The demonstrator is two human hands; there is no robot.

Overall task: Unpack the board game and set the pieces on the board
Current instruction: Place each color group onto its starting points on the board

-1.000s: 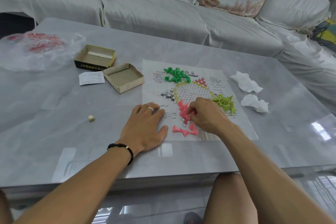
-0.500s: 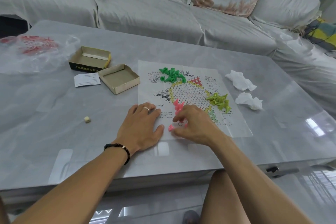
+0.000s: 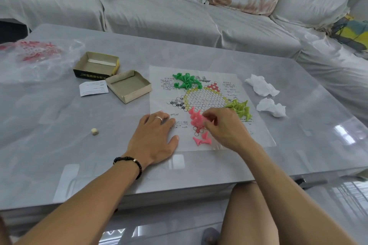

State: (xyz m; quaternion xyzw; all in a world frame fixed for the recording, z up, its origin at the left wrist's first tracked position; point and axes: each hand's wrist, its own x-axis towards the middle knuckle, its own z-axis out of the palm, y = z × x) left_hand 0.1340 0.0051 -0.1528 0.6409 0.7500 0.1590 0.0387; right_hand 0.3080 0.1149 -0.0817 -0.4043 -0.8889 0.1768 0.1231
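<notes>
Fingers (image 3: pixel 207 116) of the right hand (image 3: pixel 225 129) are curled and pinched at the edge of the standing pink pieces (image 3: pixel 196 118), seemingly on one pawn, though the piece itself is mostly covered and I cannot be sure it is held. The left hand (image 3: pixel 154 137) lies flat with its fingers (image 3: pixel 159 120) spread, pressing the near left corner of the board (image 3: pixel 256 131), a thin printed sheet on the table (image 3: pixel 59 125). Just below the right fingers, three or so pink pawns (image 3: pixel 201 139) lie tipped over, still to be stood up. The likeliest trouble, as I judge it, is the knuckles or wrist brushing the packed pink cluster and toppling it, since the pawns stand touching one another. If the left hand lifts, the light sheet could slide or curl and spill the green pile (image 3: pixel 186 81) beyond the fingers and the yellow-green pile (image 3: pixel 240 108) to their right. Which circles the pink pawns occupy is hidden by the hand and the pieces. The print on the board is too small to read. Beyond the left fingers sit two open box halves (image 3: pixel 111 74), and a small die (image 3: pixel 94 131) lies well to their left.
</notes>
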